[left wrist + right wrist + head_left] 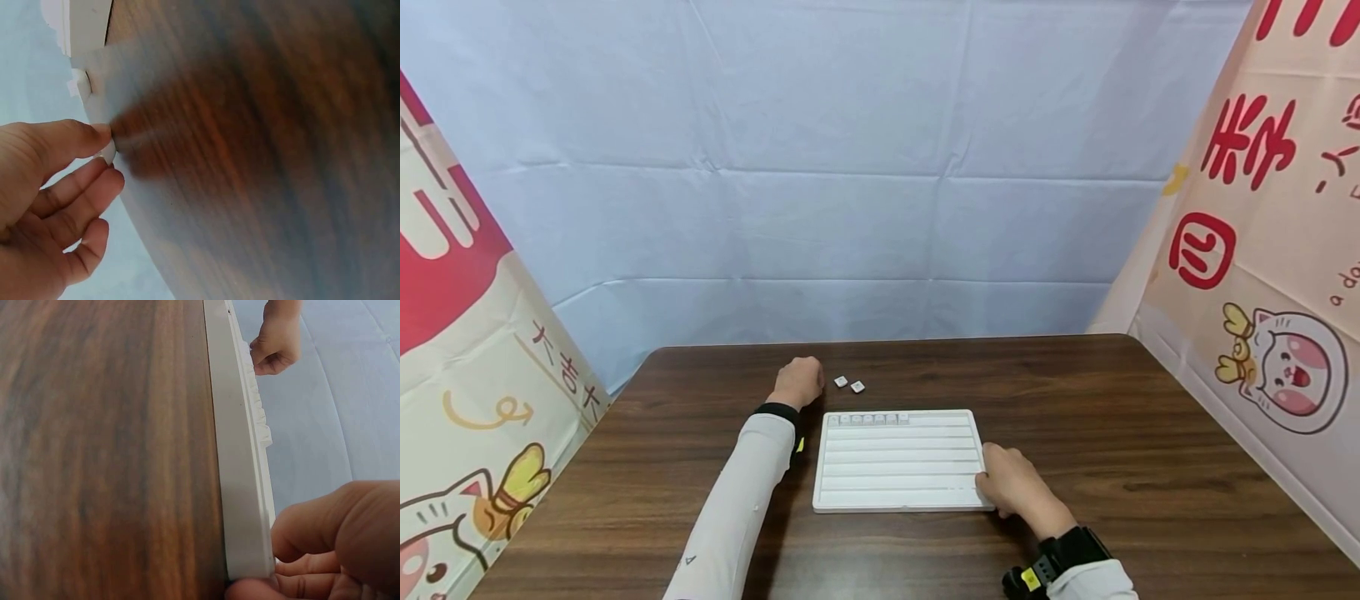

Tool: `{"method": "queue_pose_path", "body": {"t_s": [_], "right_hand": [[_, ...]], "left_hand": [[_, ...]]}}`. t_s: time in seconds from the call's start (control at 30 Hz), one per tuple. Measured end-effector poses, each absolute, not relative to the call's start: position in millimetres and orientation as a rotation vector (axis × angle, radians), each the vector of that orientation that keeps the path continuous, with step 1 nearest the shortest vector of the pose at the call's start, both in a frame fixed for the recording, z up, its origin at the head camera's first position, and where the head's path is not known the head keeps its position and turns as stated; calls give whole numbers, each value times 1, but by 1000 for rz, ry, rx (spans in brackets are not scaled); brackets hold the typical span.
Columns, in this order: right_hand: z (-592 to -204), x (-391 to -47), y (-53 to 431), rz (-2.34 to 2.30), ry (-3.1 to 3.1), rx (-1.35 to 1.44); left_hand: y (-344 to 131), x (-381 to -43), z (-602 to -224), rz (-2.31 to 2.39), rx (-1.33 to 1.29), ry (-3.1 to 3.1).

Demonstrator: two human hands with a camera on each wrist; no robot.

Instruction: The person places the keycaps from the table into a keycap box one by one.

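Observation:
A white tray (895,468) with raised cross ridges lies flat on the table, with several small white keycaps (868,419) lined up along its far row. My right hand (1017,482) holds the tray's near right corner, thumb on the top edge and fingers at the side and underneath. Beyond the tray's far left corner, my left hand (800,382) is low over the tabletop. In the left wrist view its thumb and index finger pinch a small white keycap (108,154), mostly hidden by the fingertips. Two loose keycaps (857,387) lie just right of that hand.
The dark wood table (700,467) runs back to a pale blue cloth (850,225). Printed cloth panels (1270,333) hang along both sides. Both wrists wear black bands (1070,550).

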State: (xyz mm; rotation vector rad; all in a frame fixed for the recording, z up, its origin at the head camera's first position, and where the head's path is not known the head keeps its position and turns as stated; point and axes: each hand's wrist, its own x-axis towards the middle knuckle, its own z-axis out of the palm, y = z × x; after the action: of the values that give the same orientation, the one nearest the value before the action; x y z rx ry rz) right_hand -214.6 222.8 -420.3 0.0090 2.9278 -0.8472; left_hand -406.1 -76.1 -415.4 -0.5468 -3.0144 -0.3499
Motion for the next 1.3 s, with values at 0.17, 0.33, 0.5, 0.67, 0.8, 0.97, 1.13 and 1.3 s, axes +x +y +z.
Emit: {"method": "queue_pose_path", "body": {"t_s": [0.17,0.33,0.5,0.67,0.8,0.97,1.13,1.3], "right_hand": [[-421,-215,223,-847,2929,8],[-421,-215,223,-847,2927,7],[-420,-214,223,-844,2925,6],[-420,-214,223,-849,2924,8],[-420,-214,223,-844,2929,0],[-420,-214,223,-842,2930,0],[-420,-215,223,-842,2923,1],[-420,-214,223,-844,2930,-1]], "left_hand": [[-75,-405,-416,-433,-535,-3060],[-74,-404,-414,-470,-530,-3082],[-74,-403,-412,-465,-519,-3096],[-75,-402,-410,-489,-495,-3103],[-76,-403,-406,-527,-488,-3091],[-79,-404,-403,-540,-530,-3051],[-79,-401,-401,-550,-580,-3014],[-76,-397,-399,-573,-624,-2964]]}}
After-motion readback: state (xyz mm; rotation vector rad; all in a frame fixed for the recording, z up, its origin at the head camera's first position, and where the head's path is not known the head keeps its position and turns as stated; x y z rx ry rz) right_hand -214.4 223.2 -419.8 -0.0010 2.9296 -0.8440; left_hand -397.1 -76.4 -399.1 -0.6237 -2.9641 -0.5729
